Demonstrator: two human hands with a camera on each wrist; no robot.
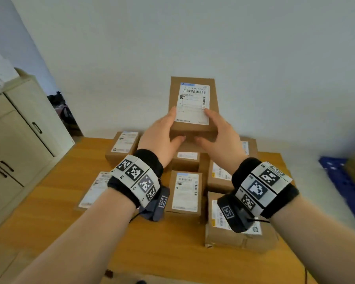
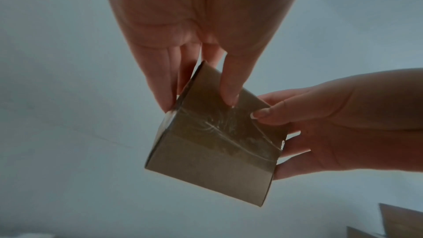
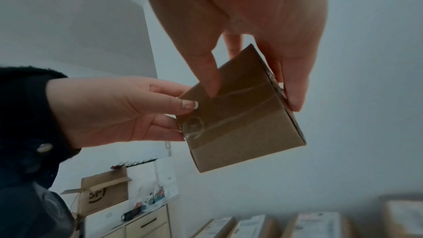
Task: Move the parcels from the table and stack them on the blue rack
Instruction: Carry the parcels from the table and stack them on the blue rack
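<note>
Both hands held one parcel (image 1: 193, 111) up in the air above the tabletop (image 1: 55, 193), well clear of the rest. On the left, the left hand (image 1: 162, 138) gripped its left end, thumb under the near face and fingers (image 2: 164, 86) along the side; on the right, the right hand (image 1: 219, 136) clamped the opposite end the same way. Below, at least seven labelled parcels lay in rows on the wood, among them a far left one (image 1: 122, 146), a middle one (image 1: 184, 193) and a near right one (image 1: 237, 224). At the far right edge stood the blue rack (image 1: 344, 181), with something brown and blurred on it. By my judgement the job was at an early or middle stage: one parcel in transit, most of them unmoved.
</note>
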